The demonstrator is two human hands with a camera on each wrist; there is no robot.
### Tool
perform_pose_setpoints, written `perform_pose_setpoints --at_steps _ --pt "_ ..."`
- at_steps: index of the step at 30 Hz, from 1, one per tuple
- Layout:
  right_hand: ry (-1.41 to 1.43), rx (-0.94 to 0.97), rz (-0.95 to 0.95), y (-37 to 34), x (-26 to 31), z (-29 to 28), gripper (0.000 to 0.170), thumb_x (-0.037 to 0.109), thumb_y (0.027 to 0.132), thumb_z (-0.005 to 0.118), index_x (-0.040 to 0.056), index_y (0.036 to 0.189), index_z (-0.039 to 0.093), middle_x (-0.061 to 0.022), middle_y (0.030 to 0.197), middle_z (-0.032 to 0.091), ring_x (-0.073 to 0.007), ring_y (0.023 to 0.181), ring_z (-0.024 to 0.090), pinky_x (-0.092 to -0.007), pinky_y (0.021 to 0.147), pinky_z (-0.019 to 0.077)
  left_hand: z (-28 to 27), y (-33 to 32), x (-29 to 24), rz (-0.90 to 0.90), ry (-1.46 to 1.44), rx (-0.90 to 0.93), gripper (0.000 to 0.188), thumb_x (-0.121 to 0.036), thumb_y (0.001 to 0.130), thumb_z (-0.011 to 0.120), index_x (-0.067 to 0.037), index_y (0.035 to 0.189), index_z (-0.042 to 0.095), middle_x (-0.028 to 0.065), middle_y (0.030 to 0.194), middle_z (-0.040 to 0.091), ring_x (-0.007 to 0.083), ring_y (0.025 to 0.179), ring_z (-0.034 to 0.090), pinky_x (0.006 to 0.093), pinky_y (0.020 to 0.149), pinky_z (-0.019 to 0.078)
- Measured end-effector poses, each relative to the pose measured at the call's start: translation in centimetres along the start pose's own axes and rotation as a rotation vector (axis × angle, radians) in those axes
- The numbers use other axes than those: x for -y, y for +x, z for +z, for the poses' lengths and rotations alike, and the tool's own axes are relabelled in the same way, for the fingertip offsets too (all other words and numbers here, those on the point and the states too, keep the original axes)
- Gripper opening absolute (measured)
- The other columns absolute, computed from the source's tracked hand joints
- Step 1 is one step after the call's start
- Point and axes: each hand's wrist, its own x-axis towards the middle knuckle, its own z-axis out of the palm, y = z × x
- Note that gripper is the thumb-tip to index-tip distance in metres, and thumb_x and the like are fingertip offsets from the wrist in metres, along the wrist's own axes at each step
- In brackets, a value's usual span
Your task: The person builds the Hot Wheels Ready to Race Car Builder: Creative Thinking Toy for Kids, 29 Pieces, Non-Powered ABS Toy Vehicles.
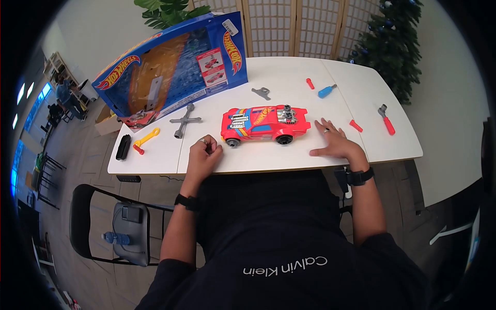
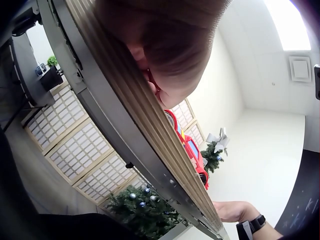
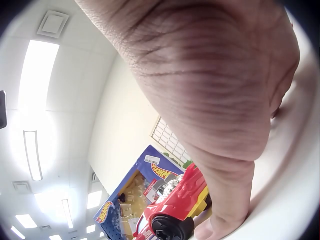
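Observation:
A red toy car (image 1: 263, 125) with blue windows and silver engine parts stands on the white table. Just left of its near wheel, my left hand (image 1: 205, 155) rests at the table edge, fingers loosely curled; no held object is visible. To the car's right, my right hand (image 1: 336, 143) lies on the tabletop with fingers spread. The right wrist view shows the thumb of this hand (image 3: 215, 120) near a black wheel (image 3: 171, 227); whether they touch is unclear. In the left wrist view the left hand (image 2: 170, 55) largely hides its own fingers.
A blue toy box (image 1: 170, 67) stands at the back left. Left of the car lie a grey cross wrench (image 1: 185, 120), yellow wrench (image 1: 147, 137) and black piece (image 1: 123, 147). Behind is a grey part (image 1: 261, 93); rightward are a blue tool (image 1: 325, 92), red pieces (image 1: 355, 125) and a red-handled tool (image 1: 388, 125).

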Motion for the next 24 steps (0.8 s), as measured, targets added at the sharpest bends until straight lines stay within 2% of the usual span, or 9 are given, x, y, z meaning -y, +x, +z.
perform_pose_setpoints --at_steps 7,9,22,24 --pt "0.008 -0.001 0.002 0.0 -0.1 0.1 0.139 0.077 0.071 0.083 0.0096 0.172 0.015 -0.022 0.178 0.01 -0.0358 0.166 0.007 -0.0583 0.131 0.0123 0.1 0.0 0.1 0.001 0.034 -0.003 0.026 -0.009 0.09 0.073 -0.003 0.077 0.051 -0.0002 0.068 0.049 0.008 0.065 0.044 0.027 0.061 0.0409" --pt "0.013 -0.001 0.0 0.0 0.0 0.0 0.139 0.077 0.071 0.083 0.0096 0.172 0.015 -0.022 0.178 0.01 -0.0357 0.166 0.007 -0.0581 0.131 0.0123 0.2 0.0 0.6 0.033 0.02 0.012 0.028 -0.01 0.095 0.073 -0.007 0.079 0.051 -0.0065 0.071 0.046 0.0026 0.066 0.039 0.0241 0.058 0.0345" --pt "0.029 -0.006 0.0 -0.1 0.0 0.0 0.139 0.077 0.07 0.084 0.0094 0.172 0.017 -0.0212 0.179 0.011 -0.0355 0.166 0.007 -0.0582 0.131 0.012 0.2 0.0 0.4 0.063 0.056 -0.003 0.028 -0.011 0.094 0.075 -0.006 0.078 0.052 -0.006 0.069 0.047 0.0032 0.065 0.04 0.0249 0.058 0.0353" --pt "0.031 -0.012 -0.004 0.0 -0.3 0.1 0.139 0.077 0.07 0.084 0.0095 0.172 0.017 -0.0211 0.179 0.011 -0.0354 0.166 0.007 -0.0583 0.131 0.0119 0.1 -0.1 -0.4 -0.006 0.055 -0.003 0.025 -0.01 0.089 0.073 -0.003 0.076 0.053 0.0012 0.067 0.052 0.0094 0.064 0.046 0.0283 0.06 0.0418"
